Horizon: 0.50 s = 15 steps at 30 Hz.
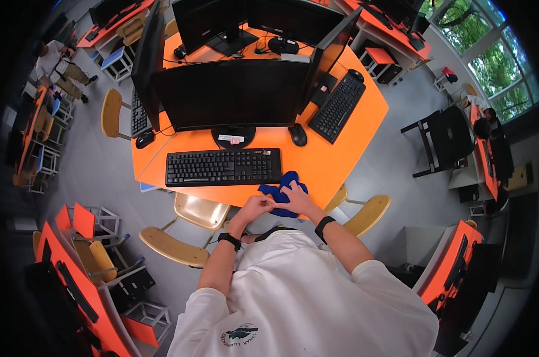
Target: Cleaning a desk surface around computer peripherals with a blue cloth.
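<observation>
A crumpled blue cloth lies at the front edge of the orange desk, partly hanging over it. My right hand is over the cloth with its fingers spread and bent; whether the fingertips press on it is not clear. Just to the left, my left hand has curled fingers, and its fingertips meet the thumb side of my right hand. Anything small between them is too hidden to make out. Beyond both hands is a black keyboard, with a black mouse to its upper right.
A dark monitor stands behind the keyboard, with other monitors around it. A second keyboard lies at the right. Wooden chairs stand close by on both sides. A person stands at the far left.
</observation>
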Each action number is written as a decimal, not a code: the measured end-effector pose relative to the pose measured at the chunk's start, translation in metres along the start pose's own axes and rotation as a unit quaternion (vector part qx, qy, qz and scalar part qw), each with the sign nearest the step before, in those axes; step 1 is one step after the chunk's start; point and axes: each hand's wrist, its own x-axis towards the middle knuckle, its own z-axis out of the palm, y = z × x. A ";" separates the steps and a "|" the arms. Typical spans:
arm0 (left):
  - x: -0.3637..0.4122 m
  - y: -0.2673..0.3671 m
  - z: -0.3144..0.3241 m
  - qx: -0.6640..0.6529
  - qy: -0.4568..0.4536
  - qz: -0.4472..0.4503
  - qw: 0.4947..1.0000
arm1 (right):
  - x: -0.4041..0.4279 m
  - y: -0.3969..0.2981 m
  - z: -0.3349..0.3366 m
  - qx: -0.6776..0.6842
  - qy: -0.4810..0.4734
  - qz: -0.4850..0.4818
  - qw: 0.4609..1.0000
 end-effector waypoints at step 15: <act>0.005 -0.004 -0.003 -0.023 -0.018 -0.026 0.999 | 0.001 0.000 0.001 -0.015 -0.010 0.008 1.000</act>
